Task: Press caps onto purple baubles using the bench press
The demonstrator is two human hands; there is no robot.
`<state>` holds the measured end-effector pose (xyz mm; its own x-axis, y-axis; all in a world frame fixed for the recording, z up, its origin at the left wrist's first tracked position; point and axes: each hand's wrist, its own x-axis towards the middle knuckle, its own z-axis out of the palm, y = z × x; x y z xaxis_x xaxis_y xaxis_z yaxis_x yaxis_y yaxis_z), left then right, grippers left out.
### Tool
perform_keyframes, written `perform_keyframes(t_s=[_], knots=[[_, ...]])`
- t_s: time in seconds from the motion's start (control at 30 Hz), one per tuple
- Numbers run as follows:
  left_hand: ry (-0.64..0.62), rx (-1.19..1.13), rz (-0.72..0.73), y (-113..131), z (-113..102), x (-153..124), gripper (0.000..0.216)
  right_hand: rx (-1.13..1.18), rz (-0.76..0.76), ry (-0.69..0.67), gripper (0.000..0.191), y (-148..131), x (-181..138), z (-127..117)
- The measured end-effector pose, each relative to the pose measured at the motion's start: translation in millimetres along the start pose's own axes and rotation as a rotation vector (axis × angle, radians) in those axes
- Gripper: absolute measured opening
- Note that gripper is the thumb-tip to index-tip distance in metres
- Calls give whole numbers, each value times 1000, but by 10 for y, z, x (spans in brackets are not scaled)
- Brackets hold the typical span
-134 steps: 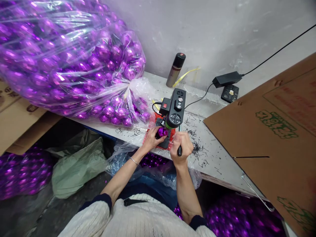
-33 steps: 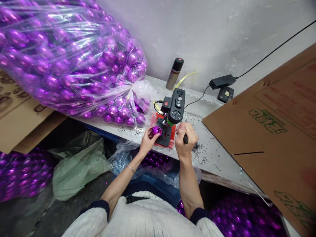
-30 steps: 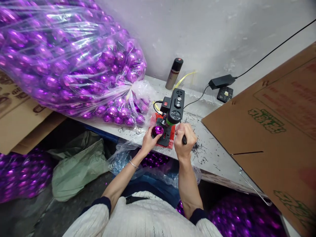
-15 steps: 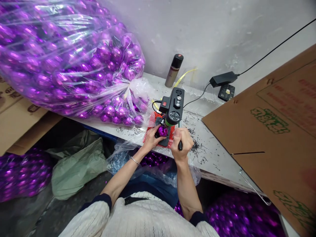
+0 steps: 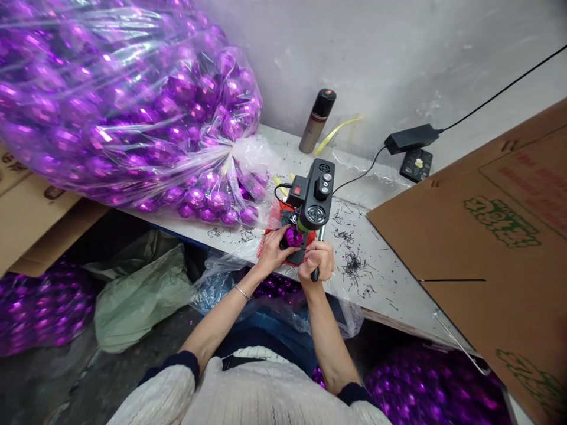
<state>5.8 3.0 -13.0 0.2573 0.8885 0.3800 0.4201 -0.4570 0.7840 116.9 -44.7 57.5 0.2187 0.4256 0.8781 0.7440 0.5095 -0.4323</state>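
Note:
My left hand (image 5: 273, 252) is closed on a shiny purple ball ornament (image 5: 294, 236), thumb and fingers on its left side. The ball sits under the head of a small black bench press (image 5: 316, 195) with a red switch and a green ring. Wrapped round the dark grip of the press's metal lever (image 5: 315, 274) is my right hand (image 5: 319, 261). The press's dark base stands on a red sheet (image 5: 274, 221). Where the ball meets the press is partly hidden by the press head.
A big clear bag of purple balls (image 5: 133, 118) fills the left. Behind stands a spray can (image 5: 317, 121); a power adapter (image 5: 411, 139) lies at the wall. Small black pins (image 5: 353, 265) litter the table. A cardboard box (image 5: 487, 248) blocks the right.
My right hand has moved down and left, bringing the lever grip lower and nearer the press. My left hand stays at the ball. The view has shifted slightly.

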Motion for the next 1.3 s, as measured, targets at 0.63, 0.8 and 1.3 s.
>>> perform_keyframes(t_s=[0.63,0.8,1.3], knots=[[1,-54,-20,-15,27,67,63,50,-100,20,28,21,27,39],[49,-41,11,32,-17,53,67,65,155,5,33,-250,429,-80],[157,295,91,38,-695,99,33,83,162,-18,32,-307,410,-82]])
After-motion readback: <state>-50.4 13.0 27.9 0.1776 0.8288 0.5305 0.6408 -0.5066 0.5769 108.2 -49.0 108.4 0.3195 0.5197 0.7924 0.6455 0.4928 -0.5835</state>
